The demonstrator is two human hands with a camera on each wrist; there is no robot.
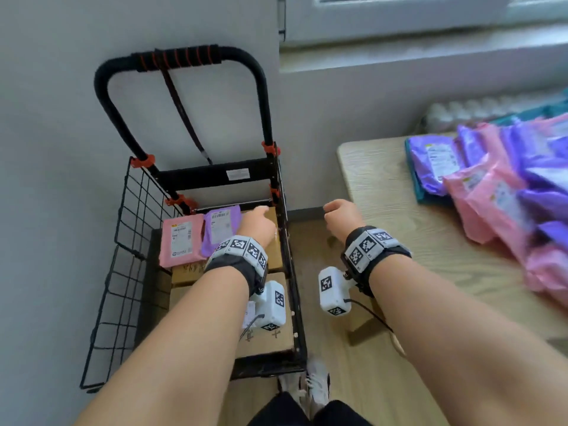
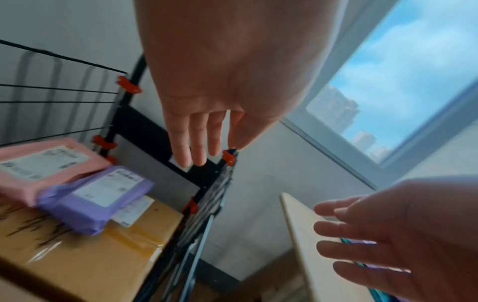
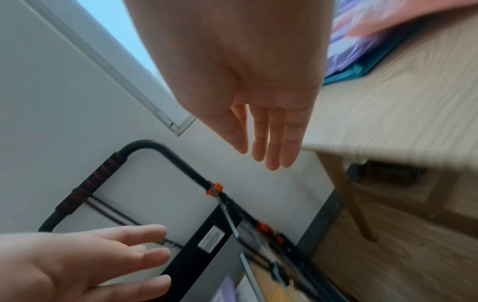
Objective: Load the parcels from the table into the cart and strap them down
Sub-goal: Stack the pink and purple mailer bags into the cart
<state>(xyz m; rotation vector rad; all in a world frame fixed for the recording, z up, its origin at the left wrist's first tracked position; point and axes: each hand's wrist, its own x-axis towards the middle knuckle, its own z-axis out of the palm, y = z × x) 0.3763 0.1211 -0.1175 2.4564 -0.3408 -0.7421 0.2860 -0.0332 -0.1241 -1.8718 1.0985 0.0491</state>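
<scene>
Parcels at right: blurred, cut off; my left hand and right hand: spread, empty

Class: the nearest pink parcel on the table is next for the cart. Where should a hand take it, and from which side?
Judging by its pose, take the pink parcel at its free left edge, coming from the cart side with the empty right hand. It lies flat on the table, and purple parcels overlap its far side.

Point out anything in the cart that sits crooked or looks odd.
The purple parcel lies tilted, one edge riding up on the pink parcel atop the cardboard box. The black strap hangs loose from the cart handle.
</scene>
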